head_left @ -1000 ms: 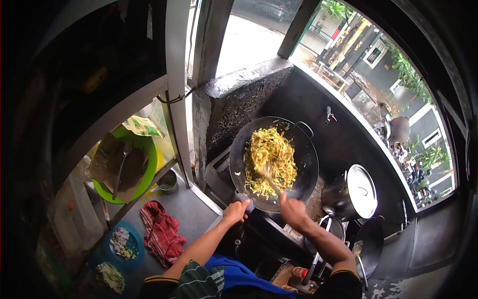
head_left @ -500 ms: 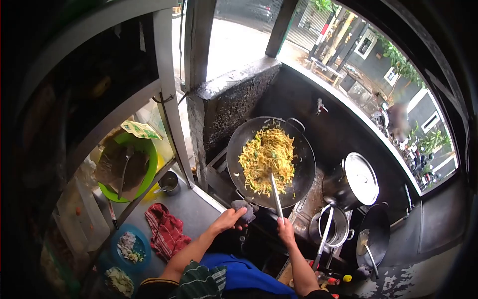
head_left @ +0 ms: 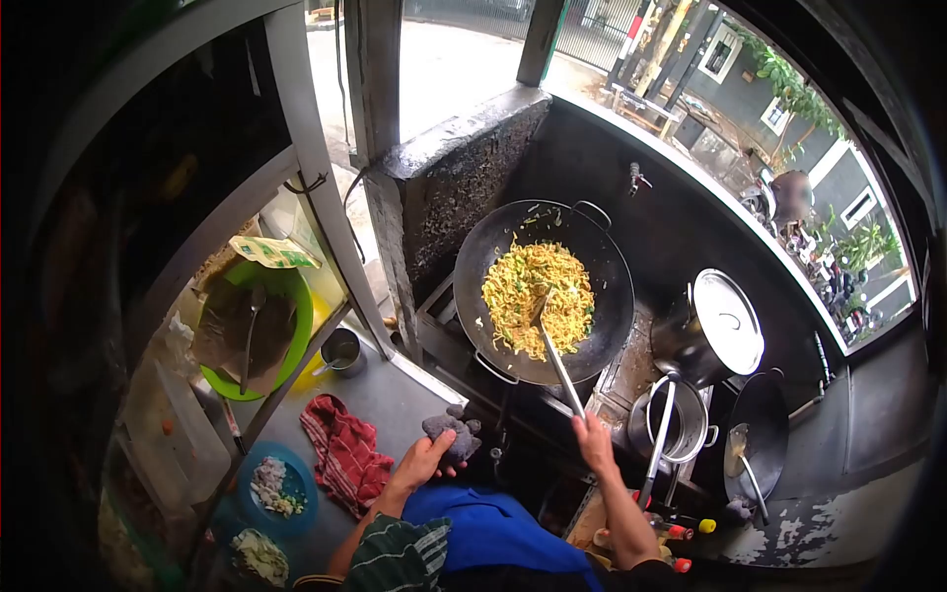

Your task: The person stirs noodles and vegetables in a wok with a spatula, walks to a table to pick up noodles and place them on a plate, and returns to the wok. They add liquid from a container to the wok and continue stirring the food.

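Observation:
Yellow noodles with green bits lie in a large dark wok on the stove. My right hand is closed round the handle end of a long metal spatula, whose head rests among the noodles. Off the wok's lower left side, my left hand grips a bunched grey cloth, apart from the wok's near handle. A red checked cloth lies on the counter left of that hand.
A lidded pot, an open pot with a long utensil and a second wok stand to the right. At left are a green bowl, a metal cup and a blue plate of chopped food. A person is outside.
My left hand has drawn back from the wok's edge with the grey cloth. The spatula leans further left, and the noodles are spread flatter. The whole view has shifted slightly.

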### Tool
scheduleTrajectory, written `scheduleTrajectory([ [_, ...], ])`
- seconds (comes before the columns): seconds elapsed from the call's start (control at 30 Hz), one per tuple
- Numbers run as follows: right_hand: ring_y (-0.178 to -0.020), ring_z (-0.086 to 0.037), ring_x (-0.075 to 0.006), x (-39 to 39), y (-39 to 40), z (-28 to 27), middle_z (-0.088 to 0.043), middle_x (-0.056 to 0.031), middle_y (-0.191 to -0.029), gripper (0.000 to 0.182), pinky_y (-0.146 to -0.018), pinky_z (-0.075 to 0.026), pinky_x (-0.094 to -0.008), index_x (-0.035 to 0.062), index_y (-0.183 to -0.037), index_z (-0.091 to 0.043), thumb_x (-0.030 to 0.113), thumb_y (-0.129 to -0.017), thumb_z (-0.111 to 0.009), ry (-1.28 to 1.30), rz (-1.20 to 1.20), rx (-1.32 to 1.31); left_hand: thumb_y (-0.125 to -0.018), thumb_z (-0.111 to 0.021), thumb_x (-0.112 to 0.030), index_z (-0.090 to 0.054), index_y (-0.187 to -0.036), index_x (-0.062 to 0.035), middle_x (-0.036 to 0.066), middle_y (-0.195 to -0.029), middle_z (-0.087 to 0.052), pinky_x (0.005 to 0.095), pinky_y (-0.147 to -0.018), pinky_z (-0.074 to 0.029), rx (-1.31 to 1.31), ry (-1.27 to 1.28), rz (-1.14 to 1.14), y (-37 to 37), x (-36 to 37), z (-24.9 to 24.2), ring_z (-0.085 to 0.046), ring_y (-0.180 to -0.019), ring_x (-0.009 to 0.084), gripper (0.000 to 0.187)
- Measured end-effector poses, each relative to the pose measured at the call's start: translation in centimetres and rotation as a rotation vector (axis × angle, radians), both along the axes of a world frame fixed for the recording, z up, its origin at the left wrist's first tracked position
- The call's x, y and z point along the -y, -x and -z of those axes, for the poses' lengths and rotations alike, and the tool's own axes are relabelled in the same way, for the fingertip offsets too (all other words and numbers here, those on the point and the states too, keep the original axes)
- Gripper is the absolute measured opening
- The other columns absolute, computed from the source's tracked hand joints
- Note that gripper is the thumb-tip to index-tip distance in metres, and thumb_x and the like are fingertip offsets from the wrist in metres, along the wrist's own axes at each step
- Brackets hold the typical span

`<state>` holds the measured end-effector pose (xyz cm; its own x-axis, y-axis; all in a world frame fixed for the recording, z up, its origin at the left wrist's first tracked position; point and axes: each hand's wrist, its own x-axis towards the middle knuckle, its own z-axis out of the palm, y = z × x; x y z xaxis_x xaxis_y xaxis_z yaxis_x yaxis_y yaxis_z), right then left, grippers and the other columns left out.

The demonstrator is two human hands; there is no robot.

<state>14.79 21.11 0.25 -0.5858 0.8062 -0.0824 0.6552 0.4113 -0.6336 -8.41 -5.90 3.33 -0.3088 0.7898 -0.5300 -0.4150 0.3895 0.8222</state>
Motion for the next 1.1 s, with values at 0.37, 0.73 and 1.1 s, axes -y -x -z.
scheduleTrajectory([
  [0.37,-0.082,-0.068,-0.0242,-11.1,14.5,-26.8,-0.070,-0.0098,-0.087,0.037,-0.077,-0.053,-0.0348,0.0156,-0.106,-0.069,0.024,-0.070,-0.072,-0.071,-0.631,0.807,-0.093,-0.042,-0.053,-0.062,-0.107,-0.0055,0.006,-0.077,-0.068,0.0189,-0.045,-0.041,-0.031,-0.045,-0.121,0.5,1.0,-0.9,-0.059,-0.054,0.0088,0.053],
  [0.73,-0.084,-0.066,-0.0332,-8.6,15.0,-17.2,-0.068,-0.0181,-0.089,0.028,-0.077,-0.052,-0.0425,0.0093,-0.102,-0.068,0.027,-0.081,-0.061,-0.248,-0.531,0.502,-0.093,-0.042,-0.055,-0.060,-0.105,-0.0045,0.007,-0.081,-0.069,0.0204,-0.048,-0.043,-0.020,-0.013,-0.119,0.0,2.1,-0.1,-0.062,-0.058,0.0103,0.055],
  [1.1,-0.093,-0.060,-0.0417,-1.3,1.7,-1.5,-0.063,-0.0242,-0.093,0.039,-0.079,-0.046,-0.0448,0.0052,-0.111,-0.058,0.038,-0.091,-0.054,0.040,-0.002,-0.025,-0.093,-0.043,-0.053,-0.060,-0.106,-0.0054,0.007,-0.082,-0.069,0.0214,-0.051,-0.044,-0.035,0.045,-0.064,0.0,1.8,-0.5,-0.062,-0.060,0.0101,0.052],
])
